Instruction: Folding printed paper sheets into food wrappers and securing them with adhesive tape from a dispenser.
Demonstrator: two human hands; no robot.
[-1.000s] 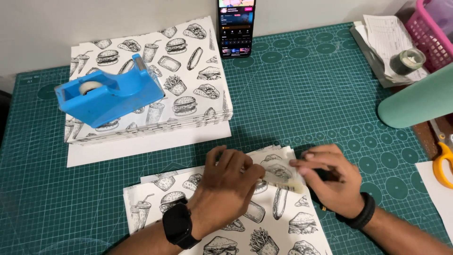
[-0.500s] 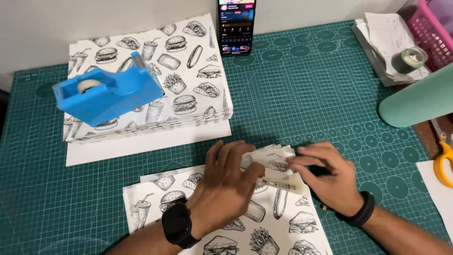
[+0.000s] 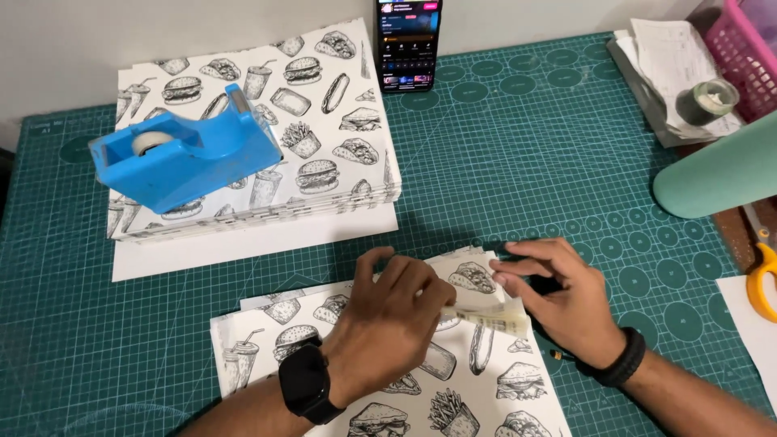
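Hands meet over a sheet of food-print wrapping paper lying on the green cutting mat, as I watch from the head camera. My left hand, a black smartwatch on its wrist, presses down on the paper's upper edge, fingers curled over a small yellowish folded slip. My right hand, wearing a black band, pinches the slip's other end between thumb and fingers, so both hands hold it just above the sheet. What lies under the right palm, dark and partly hidden, I cannot identify.

Farther up the mat, a blue tape dispenser sits on a stack of the same printed paper, with plain white sheets showing beneath. A phone with a lit screen stands against the wall. A mint-green cylinder, yellow-handled scissors, a pink basket and a roll of tape on loose papers occupy the right edge.
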